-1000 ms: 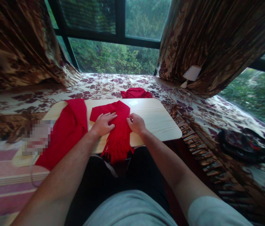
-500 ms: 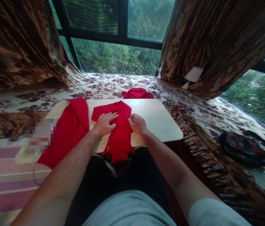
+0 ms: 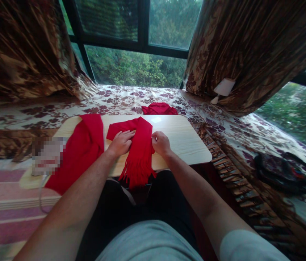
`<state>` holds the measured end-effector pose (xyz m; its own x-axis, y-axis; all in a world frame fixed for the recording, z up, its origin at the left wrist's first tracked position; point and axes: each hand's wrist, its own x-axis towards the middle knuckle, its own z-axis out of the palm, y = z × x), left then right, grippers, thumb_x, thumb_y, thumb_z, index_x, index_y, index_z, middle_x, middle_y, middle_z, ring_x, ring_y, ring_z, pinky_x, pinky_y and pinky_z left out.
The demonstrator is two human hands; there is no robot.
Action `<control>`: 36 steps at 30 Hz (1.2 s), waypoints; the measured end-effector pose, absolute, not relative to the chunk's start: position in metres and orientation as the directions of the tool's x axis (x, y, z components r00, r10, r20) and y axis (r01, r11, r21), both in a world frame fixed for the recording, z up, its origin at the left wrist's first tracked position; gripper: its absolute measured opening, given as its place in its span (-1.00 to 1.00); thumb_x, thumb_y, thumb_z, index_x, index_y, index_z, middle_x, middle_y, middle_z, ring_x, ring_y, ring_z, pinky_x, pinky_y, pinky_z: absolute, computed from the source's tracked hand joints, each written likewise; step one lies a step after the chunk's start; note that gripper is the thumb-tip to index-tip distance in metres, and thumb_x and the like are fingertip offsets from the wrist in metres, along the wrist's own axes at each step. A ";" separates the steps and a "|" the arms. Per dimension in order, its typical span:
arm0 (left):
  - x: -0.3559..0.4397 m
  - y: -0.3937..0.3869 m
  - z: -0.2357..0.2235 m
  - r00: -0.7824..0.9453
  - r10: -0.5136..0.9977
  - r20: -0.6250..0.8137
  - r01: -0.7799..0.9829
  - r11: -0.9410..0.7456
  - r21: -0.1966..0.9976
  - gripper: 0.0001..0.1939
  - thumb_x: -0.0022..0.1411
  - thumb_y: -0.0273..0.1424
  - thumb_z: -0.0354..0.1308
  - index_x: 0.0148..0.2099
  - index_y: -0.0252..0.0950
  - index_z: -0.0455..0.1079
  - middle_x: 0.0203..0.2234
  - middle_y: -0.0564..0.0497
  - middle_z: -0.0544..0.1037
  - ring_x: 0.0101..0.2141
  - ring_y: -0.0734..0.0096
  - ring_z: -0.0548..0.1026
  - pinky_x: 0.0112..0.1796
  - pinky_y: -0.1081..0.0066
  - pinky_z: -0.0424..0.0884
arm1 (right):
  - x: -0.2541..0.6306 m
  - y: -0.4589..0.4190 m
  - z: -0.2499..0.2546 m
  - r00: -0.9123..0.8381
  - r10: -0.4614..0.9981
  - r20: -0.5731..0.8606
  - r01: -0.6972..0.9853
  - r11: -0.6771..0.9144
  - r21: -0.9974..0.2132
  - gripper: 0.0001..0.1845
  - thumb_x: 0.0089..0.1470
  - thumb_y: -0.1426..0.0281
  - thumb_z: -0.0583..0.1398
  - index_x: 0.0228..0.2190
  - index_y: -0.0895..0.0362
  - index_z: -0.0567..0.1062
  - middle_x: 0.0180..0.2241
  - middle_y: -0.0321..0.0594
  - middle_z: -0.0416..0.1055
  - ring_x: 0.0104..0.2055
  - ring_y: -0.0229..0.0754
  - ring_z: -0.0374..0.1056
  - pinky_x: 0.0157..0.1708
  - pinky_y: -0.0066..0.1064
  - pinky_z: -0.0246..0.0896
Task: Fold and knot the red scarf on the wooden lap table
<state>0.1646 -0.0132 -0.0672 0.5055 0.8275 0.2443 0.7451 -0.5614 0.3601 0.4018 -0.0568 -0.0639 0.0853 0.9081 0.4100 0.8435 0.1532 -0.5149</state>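
Observation:
A red fringed scarf [image 3: 141, 145] lies bent at an angle on the pale wooden table [image 3: 180, 141], its fringe hanging over the near edge. My left hand [image 3: 120, 143] rests on the scarf's left part with the fingers stretched out and lying flat. At the scarf's right edge, my right hand [image 3: 161, 144] is closed in a pinch on the fabric. Left of these, a larger red cloth [image 3: 80, 148] is spread across the table's left side and partly hidden by my left forearm.
Another bunched red cloth [image 3: 159, 108] sits behind the table on the patterned cover. A blurred-out object [image 3: 48, 156] with a cable lies at the table's left end. A small white lamp [image 3: 224, 87] stands back right, and a black bag [image 3: 283, 174] lies on the right.
My left thumb has drawn in and the left hand has slid slightly left off the scarf's middle. The right hand has shifted slightly right along the scarf's edge.

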 end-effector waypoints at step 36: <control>0.168 -0.018 -0.064 0.512 0.817 0.263 0.745 -0.576 0.337 -0.47 0.37 -0.08 -0.06 0.29 -0.07 0.39 0.29 -0.01 0.36 0.33 0.14 0.21 0.32 -0.03 -0.01 | 0.365 -0.037 -0.008 0.086 0.925 -0.370 0.510 -0.360 -0.781 -0.76 0.12 0.44 0.28 -0.52 0.14 0.36 -0.74 -0.37 0.30 -0.69 -0.30 0.27 -0.71 -0.55 0.12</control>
<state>0.1676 -0.0181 -0.0641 0.5124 0.8174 0.2631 0.7450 -0.5756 0.3372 0.3654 -0.0365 -0.0082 0.0860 0.9252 -0.3696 0.5104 -0.3595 -0.7812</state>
